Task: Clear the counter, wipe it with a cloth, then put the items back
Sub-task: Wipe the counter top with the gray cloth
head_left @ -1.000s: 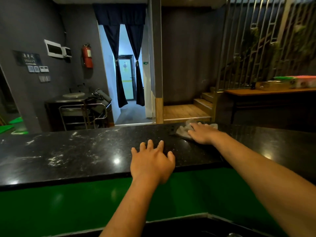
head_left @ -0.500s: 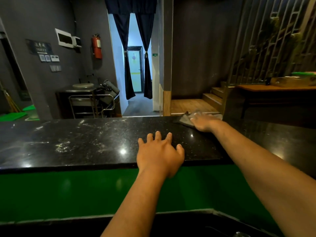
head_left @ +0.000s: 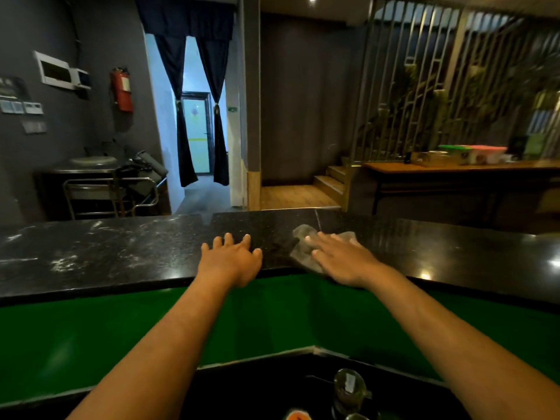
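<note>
Since the earlier frames, the cloth [head_left: 306, 253] has been drawn back from the far edge of the counter [head_left: 121, 256] toward its near edge, under the right hand [head_left: 342, 259]. That hand is laid flat on the cloth, fingers straight and spread; nothing is gripped, the cloth is only pressed down. The left hand [head_left: 230, 259] is kept flat on the bare stone just beside it, fingers open, holding nothing.

No items are seen on the visible counter, so step 1, the clearing, is judged done. Step 2, the wiping, is judged underway: the stone by the hands looks dark and clean, while pale smears are seen across the left stretch, so that part is probably left. Step 3 has not begun; a jar [head_left: 348, 386] and other items are seen below the counter, presumably to be put back.
</note>
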{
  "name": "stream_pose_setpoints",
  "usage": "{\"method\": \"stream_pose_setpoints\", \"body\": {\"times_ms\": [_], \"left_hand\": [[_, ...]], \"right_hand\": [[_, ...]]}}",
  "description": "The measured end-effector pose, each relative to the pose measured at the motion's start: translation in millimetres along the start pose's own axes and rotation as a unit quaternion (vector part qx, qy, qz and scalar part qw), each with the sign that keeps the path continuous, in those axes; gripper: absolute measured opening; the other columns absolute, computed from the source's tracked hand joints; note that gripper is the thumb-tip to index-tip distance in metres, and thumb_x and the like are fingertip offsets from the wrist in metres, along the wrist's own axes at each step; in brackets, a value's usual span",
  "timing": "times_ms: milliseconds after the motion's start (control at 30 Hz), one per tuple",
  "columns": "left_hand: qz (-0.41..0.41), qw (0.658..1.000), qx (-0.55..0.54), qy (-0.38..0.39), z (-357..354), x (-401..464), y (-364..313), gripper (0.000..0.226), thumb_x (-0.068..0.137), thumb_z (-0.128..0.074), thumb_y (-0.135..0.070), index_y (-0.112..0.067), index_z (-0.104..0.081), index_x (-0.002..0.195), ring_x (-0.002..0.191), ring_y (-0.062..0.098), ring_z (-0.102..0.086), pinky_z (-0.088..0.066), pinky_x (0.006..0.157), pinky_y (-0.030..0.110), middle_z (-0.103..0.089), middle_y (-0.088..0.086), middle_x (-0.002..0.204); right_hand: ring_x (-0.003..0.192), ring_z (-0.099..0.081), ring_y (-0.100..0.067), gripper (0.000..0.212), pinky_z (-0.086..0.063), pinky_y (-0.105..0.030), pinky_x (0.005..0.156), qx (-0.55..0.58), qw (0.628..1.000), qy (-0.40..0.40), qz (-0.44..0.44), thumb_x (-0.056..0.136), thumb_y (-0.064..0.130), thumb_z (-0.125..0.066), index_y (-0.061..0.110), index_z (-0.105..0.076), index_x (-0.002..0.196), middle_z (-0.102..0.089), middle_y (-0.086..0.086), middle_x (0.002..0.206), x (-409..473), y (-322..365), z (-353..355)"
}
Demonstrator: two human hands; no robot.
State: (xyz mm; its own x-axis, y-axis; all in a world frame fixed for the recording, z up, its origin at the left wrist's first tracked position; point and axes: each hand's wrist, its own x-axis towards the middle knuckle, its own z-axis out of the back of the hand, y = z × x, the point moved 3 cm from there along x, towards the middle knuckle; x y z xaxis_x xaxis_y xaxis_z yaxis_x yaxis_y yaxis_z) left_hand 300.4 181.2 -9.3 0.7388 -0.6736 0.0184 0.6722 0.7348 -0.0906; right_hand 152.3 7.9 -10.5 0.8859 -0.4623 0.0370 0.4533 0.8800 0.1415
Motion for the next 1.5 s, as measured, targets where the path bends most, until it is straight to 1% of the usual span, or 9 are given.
{"method": "stream_pose_setpoints", "body": {"times_ms": [233, 433, 533, 733, 867, 1100, 1333, 1400, 1500], "left_hand": [[-0.087, 0.995, -0.025, 0.047, -8, 0, -93, 0.059, 0.106, -0.016, -0.047, -0.029, -0.002, 0.160, 0.153, 0.035, 0.003, 0.002, 0.121, 0.057, 0.003, 0.011, 0.168], [-0.077, 0.997, -0.016, -0.001, -14, 15, -97, 0.060, 0.104, -0.014, -0.044, -0.027, -0.008, 0.160, 0.153, 0.035, -0.007, -0.007, 0.122, 0.057, -0.006, 0.010, 0.168], [-0.074, 0.996, -0.004, -0.049, -15, 14, -99, 0.059, 0.102, -0.015, -0.043, -0.023, -0.024, 0.157, 0.150, 0.036, -0.017, -0.016, 0.120, 0.058, -0.018, 0.012, 0.165], [-0.062, 0.996, -0.004, -0.067, -18, 15, -101, 0.059, 0.103, -0.017, -0.047, -0.028, -0.020, 0.159, 0.151, 0.034, -0.018, -0.016, 0.121, 0.056, -0.020, 0.011, 0.165], [-0.059, 0.995, -0.012, -0.082, -20, 16, -100, 0.059, 0.103, -0.018, -0.048, -0.028, -0.021, 0.158, 0.150, 0.034, -0.021, -0.017, 0.120, 0.057, -0.023, 0.011, 0.164], [-0.064, 0.993, -0.021, -0.101, -19, 14, -100, 0.055, 0.098, -0.020, -0.045, -0.024, -0.054, 0.136, 0.135, 0.034, -0.040, -0.028, 0.113, 0.059, -0.047, 0.012, 0.148], [-0.089, 0.972, -0.166, -0.143, -4, -4, -82, 0.051, 0.102, -0.033, -0.031, -0.020, -0.041, 0.151, 0.135, 0.030, -0.045, -0.037, 0.111, 0.046, -0.043, 0.010, 0.153], [-0.055, 0.952, -0.235, -0.189, 8, -11, -45, 0.049, 0.099, -0.040, -0.021, -0.021, -0.047, 0.148, 0.132, 0.029, -0.048, -0.039, 0.108, 0.043, -0.048, 0.009, 0.148], [0.008, 0.963, -0.189, -0.195, 15, -17, 22, 0.049, 0.094, -0.046, -0.016, -0.026, -0.054, 0.141, 0.130, 0.030, -0.049, -0.040, 0.106, 0.043, -0.052, 0.009, 0.143]], "right_hand": [[0.150, -0.010, -0.031, 0.052, -0.008, -0.055, 0.118, -0.002, 0.991, 0.016, -0.133, 0.104, 0.044, -0.019, 0.034, -0.016, 0.156, -0.007, -0.004, 0.165, 16, -77, 17], [0.151, -0.002, -0.011, 0.046, -0.001, -0.043, 0.122, 0.044, 0.997, 0.023, 0.055, 0.106, 0.042, -0.028, 0.044, -0.020, 0.151, -0.007, 0.012, 0.164, 5, -54, 5], [0.151, -0.001, -0.013, 0.047, -0.001, -0.044, 0.122, 0.060, 0.994, 0.065, 0.063, 0.106, 0.042, -0.027, 0.043, -0.018, 0.152, -0.006, 0.010, 0.164, 40, -62, 10], [0.149, -0.018, -0.029, 0.053, -0.013, -0.052, 0.119, -0.015, 0.995, 0.052, -0.089, 0.104, 0.044, -0.022, 0.029, -0.020, 0.155, -0.014, -0.002, 0.164, 152, -84, 21], [0.141, -0.032, -0.036, 0.075, -0.020, -0.063, 0.111, -0.047, 0.981, 0.032, -0.183, 0.081, 0.056, -0.018, 0.030, -0.036, 0.148, -0.030, -0.008, 0.158, 178, -104, 13], [0.151, -0.009, -0.025, 0.050, -0.008, -0.049, 0.120, 0.032, 0.999, 0.033, 0.018, 0.106, 0.042, -0.023, 0.035, -0.018, 0.155, -0.011, 0.001, 0.164, 64, -46, 4], [0.143, -0.026, -0.038, 0.062, -0.018, -0.057, 0.115, -0.016, 0.968, -0.028, -0.248, 0.096, 0.047, -0.022, 0.025, -0.024, 0.155, -0.022, -0.011, 0.160, 50, -57, 8], [0.139, -0.032, -0.038, 0.064, -0.023, -0.057, 0.112, -0.020, 0.980, -0.030, -0.198, 0.092, 0.049, -0.026, 0.024, -0.032, 0.151, -0.030, -0.012, 0.157, 51, -8, 4], [0.136, -0.037, -0.034, 0.057, -0.026, -0.057, 0.108, -0.025, 0.999, -0.024, -0.032, 0.094, 0.046, -0.025, 0.027, -0.037, 0.146, -0.036, -0.009, 0.153, 44, 74, -8]]}}
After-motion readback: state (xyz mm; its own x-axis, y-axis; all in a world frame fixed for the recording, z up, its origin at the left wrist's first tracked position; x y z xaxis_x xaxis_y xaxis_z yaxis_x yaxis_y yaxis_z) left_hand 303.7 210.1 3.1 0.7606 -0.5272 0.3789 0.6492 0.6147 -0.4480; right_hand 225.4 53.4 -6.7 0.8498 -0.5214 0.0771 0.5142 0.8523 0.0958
